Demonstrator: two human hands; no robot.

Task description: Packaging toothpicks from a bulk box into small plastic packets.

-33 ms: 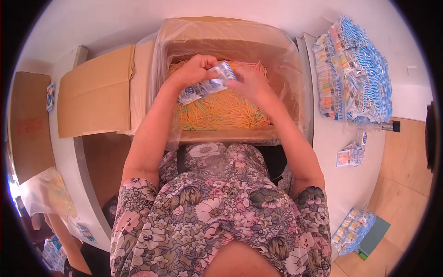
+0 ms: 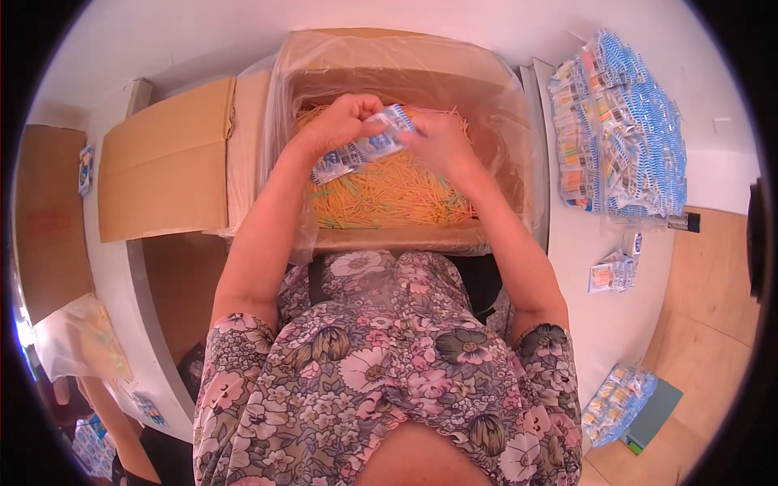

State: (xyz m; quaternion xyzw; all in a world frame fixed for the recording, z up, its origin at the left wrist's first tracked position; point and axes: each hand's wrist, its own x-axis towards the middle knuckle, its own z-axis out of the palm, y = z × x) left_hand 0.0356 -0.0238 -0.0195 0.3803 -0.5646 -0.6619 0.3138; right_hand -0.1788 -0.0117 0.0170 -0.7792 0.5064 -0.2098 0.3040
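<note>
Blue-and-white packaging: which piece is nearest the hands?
The piece gripped by the left hand, above the orange sticks; the heap and loose packets at right lie farther off.

Right hand (image 2: 442, 144) — blurred; blue-and-white packet (image 2: 365, 150) — partly covered by left hand (image 2: 342, 125); dark object (image 2: 755, 251), right rim, cut off.

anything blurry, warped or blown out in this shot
Head view: the right hand is smeared, probably by motion, while the left hand on the packet looks sharper; head view: the white tabletop at right has a bowed outer edge, and the corners go black; head view: a bright patch glares at the left rim.
</note>
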